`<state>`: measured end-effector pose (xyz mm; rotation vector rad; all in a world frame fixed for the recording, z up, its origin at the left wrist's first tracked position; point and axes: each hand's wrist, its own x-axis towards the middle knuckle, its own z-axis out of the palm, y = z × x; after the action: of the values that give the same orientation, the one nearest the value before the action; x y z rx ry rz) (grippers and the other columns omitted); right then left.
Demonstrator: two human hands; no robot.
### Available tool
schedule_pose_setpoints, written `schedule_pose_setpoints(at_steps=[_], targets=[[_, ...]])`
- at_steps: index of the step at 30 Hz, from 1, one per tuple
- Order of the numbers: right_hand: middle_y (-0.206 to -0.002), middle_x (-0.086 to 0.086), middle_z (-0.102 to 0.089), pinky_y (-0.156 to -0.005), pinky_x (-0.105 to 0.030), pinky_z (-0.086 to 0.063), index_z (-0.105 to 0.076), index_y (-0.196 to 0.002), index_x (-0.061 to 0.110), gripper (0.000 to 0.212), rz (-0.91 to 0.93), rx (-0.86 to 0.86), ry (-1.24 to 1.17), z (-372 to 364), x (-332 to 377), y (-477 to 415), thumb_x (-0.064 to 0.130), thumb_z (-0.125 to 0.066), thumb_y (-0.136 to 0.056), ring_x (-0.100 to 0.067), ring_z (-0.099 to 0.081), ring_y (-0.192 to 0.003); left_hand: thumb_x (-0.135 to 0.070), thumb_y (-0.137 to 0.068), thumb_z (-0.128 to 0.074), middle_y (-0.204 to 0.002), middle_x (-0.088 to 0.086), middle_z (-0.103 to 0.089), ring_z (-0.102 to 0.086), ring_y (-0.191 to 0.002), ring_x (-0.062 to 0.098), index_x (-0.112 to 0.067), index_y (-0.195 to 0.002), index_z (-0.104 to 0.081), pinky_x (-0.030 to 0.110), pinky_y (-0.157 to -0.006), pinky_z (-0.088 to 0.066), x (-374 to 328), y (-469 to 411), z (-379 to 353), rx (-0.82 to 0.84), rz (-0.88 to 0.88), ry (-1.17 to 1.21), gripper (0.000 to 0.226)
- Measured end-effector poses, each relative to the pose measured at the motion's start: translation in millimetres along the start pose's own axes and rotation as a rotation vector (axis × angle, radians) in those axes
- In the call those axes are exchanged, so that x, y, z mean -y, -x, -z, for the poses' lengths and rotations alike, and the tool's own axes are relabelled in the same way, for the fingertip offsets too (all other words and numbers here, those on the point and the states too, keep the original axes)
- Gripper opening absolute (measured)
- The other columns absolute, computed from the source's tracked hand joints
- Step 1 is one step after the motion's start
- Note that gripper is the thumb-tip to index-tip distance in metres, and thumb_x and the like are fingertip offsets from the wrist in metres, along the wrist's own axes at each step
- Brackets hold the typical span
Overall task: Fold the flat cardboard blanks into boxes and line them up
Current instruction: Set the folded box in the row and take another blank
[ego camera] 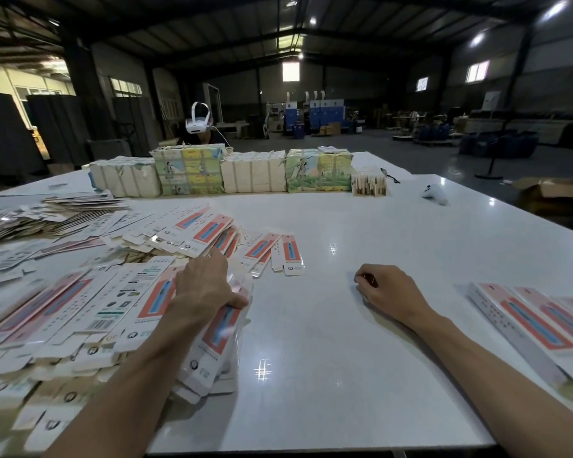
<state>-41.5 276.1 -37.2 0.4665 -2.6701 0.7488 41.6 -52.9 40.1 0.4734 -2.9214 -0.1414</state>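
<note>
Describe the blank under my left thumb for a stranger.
Find the heap of flat blanks on the white table's left side. The blank tops the heap's right edge, under the left hand; only it has a thumb resting on it.

I am looking across a glossy white desk into a dim hall. Ceiling lamps are shining under dark roof beams and mirroring on the desk. Daylight is coming through small windows high in the far wall. Blue cabinets are standing at the back on a grey floor, with stacked goods sitting to the right.
</note>
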Motion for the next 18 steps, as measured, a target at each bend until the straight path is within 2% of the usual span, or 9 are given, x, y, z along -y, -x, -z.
schedule_pose_setpoints(at_steps=[2,3,5,8,10,12,15,18], targets=[[-0.075,0.014,-0.068,-0.066,-0.028,-0.046,-0.066,-0.084,0.029,0.017,-0.005,0.009,-0.011,1.1,1.0,0.5,0.025,-0.060,-0.099,-0.009,-0.063,-0.074,-0.064,-0.070,-0.090,-0.079,-0.006,-0.056,-0.054,-0.064,0.007,-0.022,-0.100,-0.049,0.024,-0.055,-0.034,2.1,-2.2,3.3,-0.001,0.013,0.015,0.065],[-0.075,0.014,-0.068,-0.066,-0.028,-0.046,-0.066,-0.083,0.030,0.018,-0.007,0.013,-0.015,1.7,1.3,0.7,0.025,-0.060,-0.099,-0.009,-0.063,-0.074,-0.064,-0.072,-0.088,-0.075,-0.007,-0.057,-0.054,-0.061,0.007,-0.023,-0.096,-0.051,0.024,-0.051,-0.032,2.6,-3.0,4.9,-0.006,0.019,0.007,0.061],[-0.074,0.015,-0.068,-0.068,-0.028,-0.047,-0.066,-0.083,0.031,0.019,0.002,0.028,-0.025,3.2,2.5,1.5,0.025,-0.061,-0.100,-0.007,-0.063,-0.074,-0.064,-0.074,-0.087,-0.074,-0.006,-0.060,-0.058,-0.059,0.008,-0.023,-0.092,-0.053,0.025,-0.051,-0.037,2.1,-5.8,9.1,-0.033,0.013,0.004,0.056],[-0.073,0.016,-0.069,-0.074,-0.034,-0.052,-0.068,-0.083,0.030,0.019,0.019,0.060,-0.035,4.3,5.5,2.1,0.025,-0.060,-0.100,-0.008,-0.063,-0.074,-0.059,-0.079,-0.086,-0.076,-0.002,-0.067,-0.068,-0.066,0.017,-0.018,-0.094,-0.065,0.032,-0.062,-0.054,-3.1,-11.5,22.6,-0.058,-0.030,0.121,0.049],[-0.074,0.016,-0.069,-0.076,-0.036,-0.053,-0.069,-0.085,0.029,0.019,0.021,0.065,-0.034,4.5,6.3,1.8,0.025,-0.060,-0.100,-0.008,-0.063,-0.075,-0.056,-0.083,-0.084,-0.073,-0.001,-0.073,-0.073,-0.063,0.017,-0.017,-0.086,-0.074,0.027,-0.054,-0.054,-11.7,-14.2,36.6,-0.032,-0.104,0.335,0.040],[-0.074,0.017,-0.068,-0.077,-0.037,-0.053,-0.069,-0.083,0.029,0.019,0.020,0.059,-0.044,4.3,6.5,1.3,0.024,-0.061,-0.100,-0.008,-0.063,-0.074,-0.051,-0.088,-0.080,-0.069,-0.002,-0.077,-0.075,-0.058,0.015,-0.017,-0.082,-0.078,0.022,-0.050,-0.052,-27.6,-12.8,47.5,0.051,-0.173,0.667,0.035],[-0.070,0.015,-0.068,-0.077,-0.041,-0.054,-0.067,-0.081,0.029,0.021,0.033,0.052,-0.102,3.9,6.9,0.9,0.020,-0.062,-0.099,-0.011,-0.063,-0.071,-0.047,-0.095,-0.074,-0.074,0.001,-0.079,-0.077,-0.061,0.017,-0.009,-0.089,-0.075,0.027,-0.054,-0.059,-63.1,-9.6,44.8,0.282,-0.171,1.085,0.038],[-0.079,0.007,-0.075,-0.077,-0.043,-0.058,-0.073,-0.089,0.021,0.019,0.041,0.029,-0.195,6.1,8.2,0.5,0.015,-0.061,-0.102,-0.016,-0.068,-0.074,-0.040,-0.101,-0.068,-0.087,0.004,-0.081,-0.077,-0.069,0.020,-0.008,-0.104,-0.074,0.031,-0.065,-0.064,-102.2,-7.6,15.7,0.458,-0.109,1.342,0.033]])
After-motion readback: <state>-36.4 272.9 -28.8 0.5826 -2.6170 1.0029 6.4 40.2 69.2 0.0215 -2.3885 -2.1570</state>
